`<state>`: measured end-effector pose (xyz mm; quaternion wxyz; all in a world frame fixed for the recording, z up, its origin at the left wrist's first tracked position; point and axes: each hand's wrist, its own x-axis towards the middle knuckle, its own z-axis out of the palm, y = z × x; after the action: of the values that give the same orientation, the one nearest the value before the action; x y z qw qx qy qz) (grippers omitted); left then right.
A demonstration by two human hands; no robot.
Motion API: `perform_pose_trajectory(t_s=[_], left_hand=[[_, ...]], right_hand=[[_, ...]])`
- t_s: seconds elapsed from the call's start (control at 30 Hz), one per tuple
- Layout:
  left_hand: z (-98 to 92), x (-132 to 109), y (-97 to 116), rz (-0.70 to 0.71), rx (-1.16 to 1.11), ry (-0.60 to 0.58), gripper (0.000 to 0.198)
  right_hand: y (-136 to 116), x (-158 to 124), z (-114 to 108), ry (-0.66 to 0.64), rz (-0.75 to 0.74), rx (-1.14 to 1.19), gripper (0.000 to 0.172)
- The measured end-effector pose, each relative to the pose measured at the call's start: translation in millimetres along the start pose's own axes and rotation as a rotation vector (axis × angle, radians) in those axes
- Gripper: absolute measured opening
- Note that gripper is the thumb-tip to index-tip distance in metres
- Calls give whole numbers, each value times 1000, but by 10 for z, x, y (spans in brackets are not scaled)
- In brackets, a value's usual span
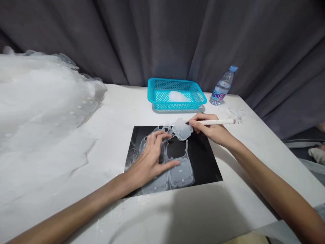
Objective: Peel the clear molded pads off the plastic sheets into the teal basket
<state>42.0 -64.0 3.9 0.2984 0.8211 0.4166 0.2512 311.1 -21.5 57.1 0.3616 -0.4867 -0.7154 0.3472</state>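
Note:
A black mat [203, 162] lies on the white table [122, 105]. On it rests a translucent plastic sheet [180, 173] with cut-out shapes. My left hand [152, 157] lies flat on the sheet with its fingers spread. My right hand [210, 130] grips a white pen-like tool [220, 121], whose tip meets a loose translucent piece [181, 129] lifted at the sheet's far edge.
A turquoise basket [175, 91] at the back holds some translucent pieces. A plastic water bottle [222, 86] stands to its right. A large heap of clear plastic film [38, 91] covers the table's left side. Grey curtains hang behind. Small scraps [237, 113] lie near the bottle.

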Motion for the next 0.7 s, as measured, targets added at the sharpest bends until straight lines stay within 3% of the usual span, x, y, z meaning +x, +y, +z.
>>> perform_pose_trajectory(t_s=[0.07, 0.17, 0.27, 0.33, 0.43, 0.5, 0.7], left_hand=[[-38, 26, 79, -91, -162, -20, 49], [-108, 111, 171, -277, -524, -123, 61], [-174, 198, 169, -428, -692, -144, 48], [-202, 230, 136, -483, -750, -195, 41], [-216, 239, 97, -512, -888, -265, 41], [-212, 236, 84, -516, -955, -276, 42], [-200, 231, 55, -454, -909, -264, 40]], right_hand=[[-145, -150, 60, -78, 19, 113, 26], [-299, -352, 196, -323, 6, 219, 26], [-327, -417, 230, -553, -49, 218, 34], [-274, -386, 188, -450, -95, 144, 39], [-143, -291, 152, -125, -165, -45, 59], [-67, -221, 199, -48, -187, -128, 53], [-48, -24, 456, -348, -46, -137, 31]])
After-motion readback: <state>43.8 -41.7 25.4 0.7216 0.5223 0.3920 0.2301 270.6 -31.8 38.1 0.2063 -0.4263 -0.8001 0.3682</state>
